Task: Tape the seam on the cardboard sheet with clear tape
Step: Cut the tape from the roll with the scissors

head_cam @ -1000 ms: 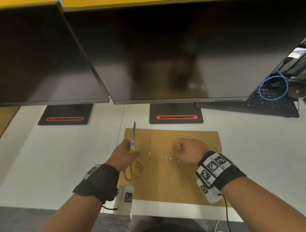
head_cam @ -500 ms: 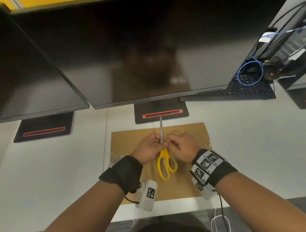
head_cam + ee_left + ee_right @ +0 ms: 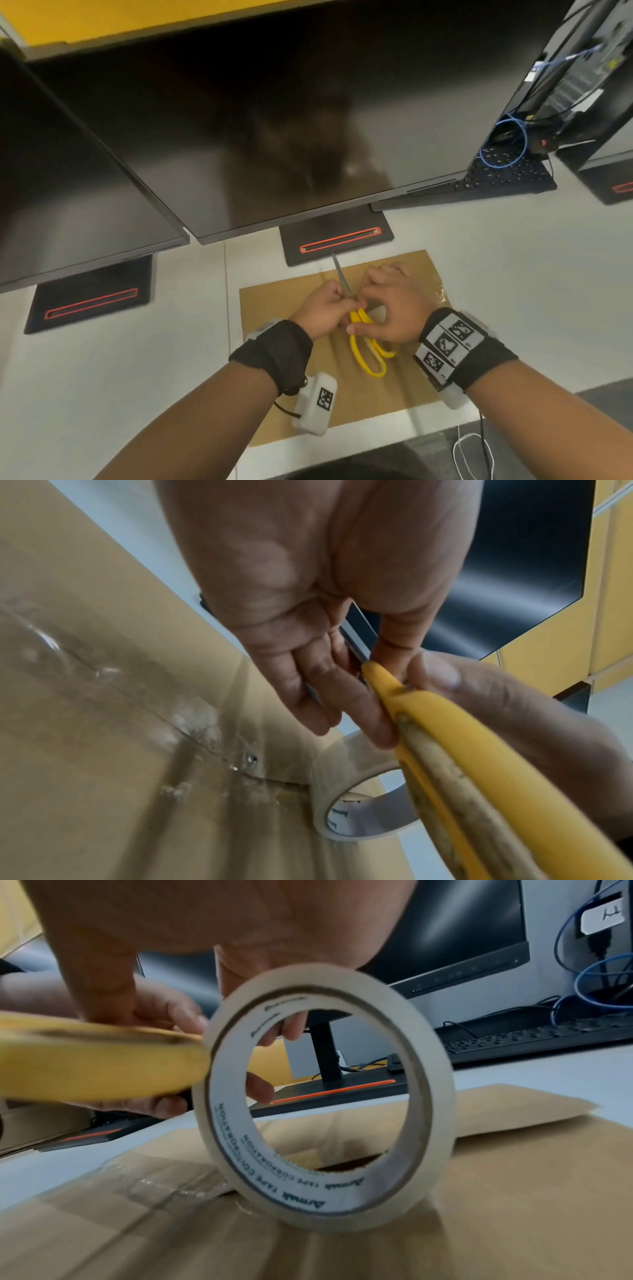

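Note:
A brown cardboard sheet lies flat on the white desk, with wrinkled clear tape along its seam. My left hand grips yellow-handled scissors near the pivot, blades pointing away, handles toward me. My right hand holds a clear tape roll from above; the roll stands on edge on the cardboard. In the left wrist view the tape roll sits just below the scissors, a clear strip running from it to the sheet. My right thumb touches the scissor handles. The blades look closed.
Two dark monitors overhang the desk; a black stand base lies just beyond the cardboard and another to the left. A black keyboard with a blue cable coil is at the far right. The desk's near edge is close behind the sheet.
My left hand has carried the scissors from the sheet's left side to the middle. Both hands, apart a second ago, now meet over the tape roll.

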Motion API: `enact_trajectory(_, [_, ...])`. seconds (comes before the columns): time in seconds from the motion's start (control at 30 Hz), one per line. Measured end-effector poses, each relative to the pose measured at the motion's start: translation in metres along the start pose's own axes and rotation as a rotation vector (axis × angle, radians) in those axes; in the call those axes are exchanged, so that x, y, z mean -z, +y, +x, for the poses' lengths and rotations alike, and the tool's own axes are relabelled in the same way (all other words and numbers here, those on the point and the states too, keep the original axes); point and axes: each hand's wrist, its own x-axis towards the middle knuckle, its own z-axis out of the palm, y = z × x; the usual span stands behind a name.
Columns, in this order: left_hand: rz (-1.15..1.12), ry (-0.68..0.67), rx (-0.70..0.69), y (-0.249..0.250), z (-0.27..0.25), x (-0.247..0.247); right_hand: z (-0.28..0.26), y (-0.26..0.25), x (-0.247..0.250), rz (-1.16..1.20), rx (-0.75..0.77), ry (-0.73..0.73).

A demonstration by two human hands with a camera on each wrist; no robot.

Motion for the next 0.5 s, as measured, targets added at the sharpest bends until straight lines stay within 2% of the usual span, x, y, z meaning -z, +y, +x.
enact_trajectory(0.33, [0.083,-0.039,0.053,-0.003,0.011,0.006,-0.014,-0.014,0.005,-0.087,-0.085,-0.125])
enact_trajectory(0.5, [0.047,-0.106,0.048,-0.002,0.010,0.005,-0.020,-0.018,0.002,-0.082,-0.109,-0.091])
